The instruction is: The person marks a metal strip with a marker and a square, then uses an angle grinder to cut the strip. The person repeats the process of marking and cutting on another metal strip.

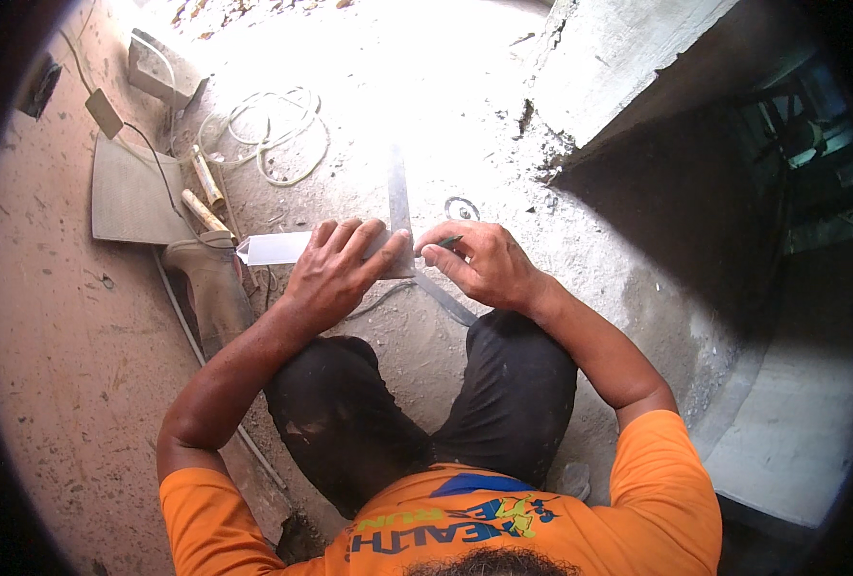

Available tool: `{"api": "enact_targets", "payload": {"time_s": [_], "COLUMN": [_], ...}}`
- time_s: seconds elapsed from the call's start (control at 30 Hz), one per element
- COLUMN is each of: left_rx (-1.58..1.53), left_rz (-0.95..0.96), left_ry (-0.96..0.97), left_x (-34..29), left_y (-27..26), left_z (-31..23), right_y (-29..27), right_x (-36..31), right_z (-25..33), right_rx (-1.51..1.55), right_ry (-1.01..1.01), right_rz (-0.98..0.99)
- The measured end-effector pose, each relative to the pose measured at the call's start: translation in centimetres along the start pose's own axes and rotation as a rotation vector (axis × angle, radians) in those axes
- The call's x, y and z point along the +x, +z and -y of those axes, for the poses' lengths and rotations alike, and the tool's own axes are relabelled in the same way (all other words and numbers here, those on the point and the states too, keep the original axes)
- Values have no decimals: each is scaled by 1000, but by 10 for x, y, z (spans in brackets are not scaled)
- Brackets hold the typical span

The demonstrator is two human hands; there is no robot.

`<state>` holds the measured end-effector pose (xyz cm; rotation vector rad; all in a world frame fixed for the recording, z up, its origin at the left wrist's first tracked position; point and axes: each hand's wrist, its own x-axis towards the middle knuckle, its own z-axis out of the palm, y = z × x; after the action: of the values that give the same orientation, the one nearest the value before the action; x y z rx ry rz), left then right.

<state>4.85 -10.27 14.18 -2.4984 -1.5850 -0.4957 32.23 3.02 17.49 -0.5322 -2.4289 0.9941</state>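
My left hand (342, 261) presses down with its fingers curled over a long white strip (280, 248), which sticks out to the left and narrows at its end. A greyish flat edge shows by my left thumb. Between the thumb and fingers of my right hand (489, 264) is a dark pen-like marker (452, 243), close to that edge. A flat grey metal bar (399, 187) runs away from me beyond my hands. Another flat grey strip (445, 299) slants from under them towards my right knee. How these pieces meet is hidden by my hands.
Beyond my right hand lies a dark-rimmed disc (462, 209). A coiled pale cable (297, 144), yellowish cylinders (204, 210), a tan boot (217, 293) and a grey panel (138, 197) lie to the left, beside a pinkish wall (61, 336). A concrete block (618, 62) stands at far right.
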Motion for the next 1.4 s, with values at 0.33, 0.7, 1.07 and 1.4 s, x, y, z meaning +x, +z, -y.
{"api": "enact_targets", "payload": {"time_s": [0.33,0.7,1.07,1.4], "left_rx": [77,60,63,54], "left_rz": [56,14,7,30], "left_ry": [38,60,19,-13], "left_x": [4,7,5,-4], "left_y": [-1,0,-2,-7], "left_z": [-1,-3,-1,1], "right_y": [3,-1,-14,-10], "right_x": [3,2,-7,-8], "right_z": [-11,-15,-19,-22], "right_rx": [151,234,-199,-238], "right_ry": [161,228,100,20], "right_rz": [-26,-21,35,20]}}
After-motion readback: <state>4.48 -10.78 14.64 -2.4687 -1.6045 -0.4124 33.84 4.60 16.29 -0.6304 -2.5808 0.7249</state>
